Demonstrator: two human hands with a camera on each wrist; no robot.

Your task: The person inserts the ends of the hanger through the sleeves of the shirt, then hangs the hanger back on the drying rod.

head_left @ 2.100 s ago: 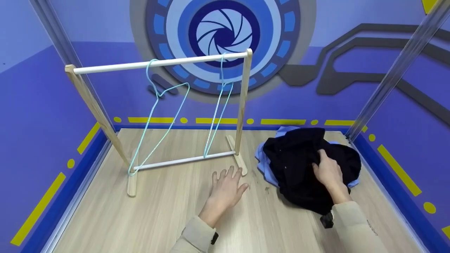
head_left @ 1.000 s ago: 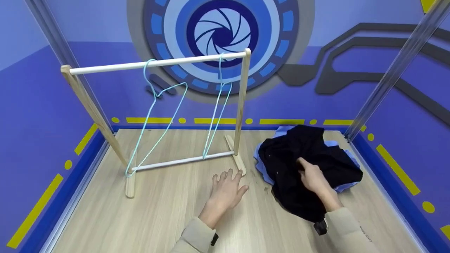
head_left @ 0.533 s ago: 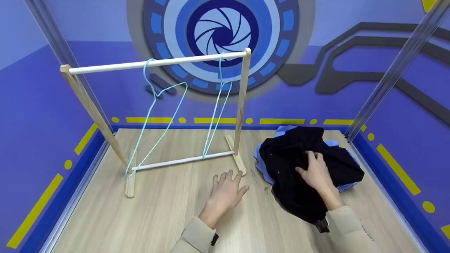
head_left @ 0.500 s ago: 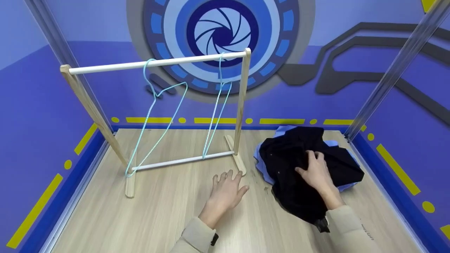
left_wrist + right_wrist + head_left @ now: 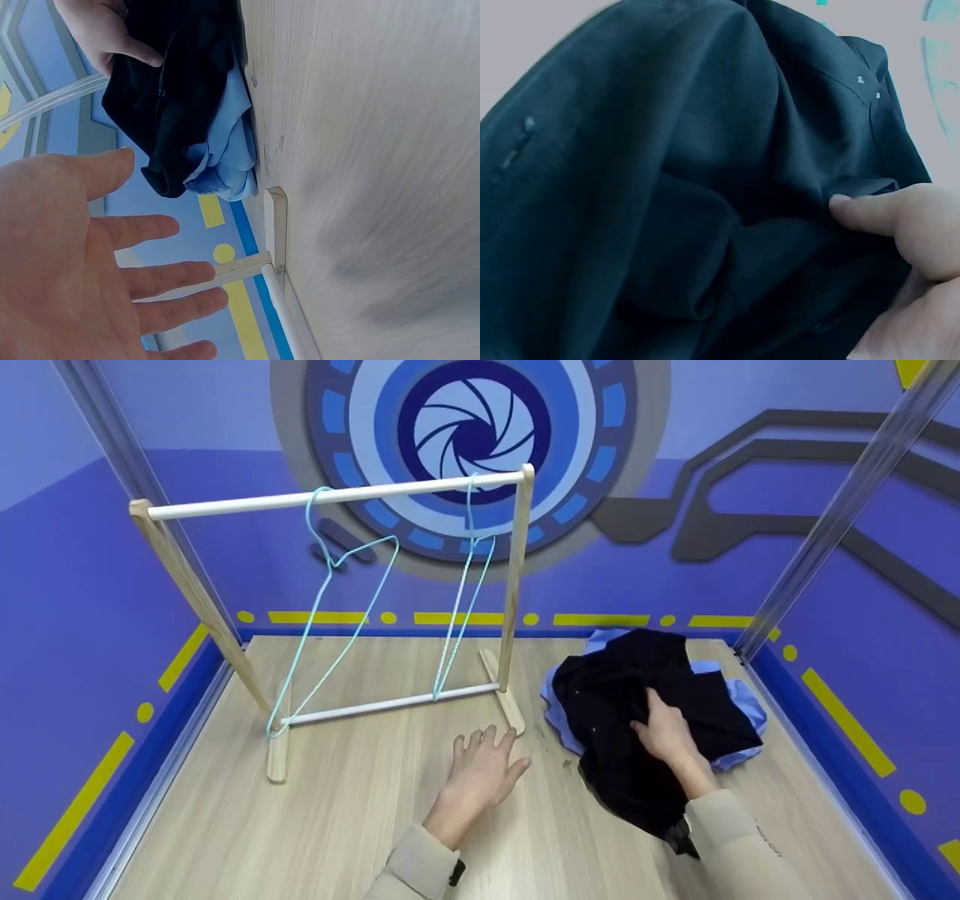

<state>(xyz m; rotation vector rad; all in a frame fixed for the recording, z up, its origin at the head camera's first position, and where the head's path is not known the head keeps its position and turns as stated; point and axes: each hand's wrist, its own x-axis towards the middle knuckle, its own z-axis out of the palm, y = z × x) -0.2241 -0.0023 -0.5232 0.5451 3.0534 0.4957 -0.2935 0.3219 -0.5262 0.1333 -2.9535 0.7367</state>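
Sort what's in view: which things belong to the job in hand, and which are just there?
Belongs to the job:
- black garment, in the grip of the right hand
- light-blue cloth beneath it, probably
- clothes rack and two turquoise hangers, likely, though untouched

Just there:
- printed wall
- metal posts

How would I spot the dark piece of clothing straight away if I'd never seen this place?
Find the wooden rack standing on the table, then look right of it to the crumpled heap of cloth near the back corner. The black garment lies on top there, with the right hand touching it; its neighbour, the light blue cloth, peeks out around its edges.
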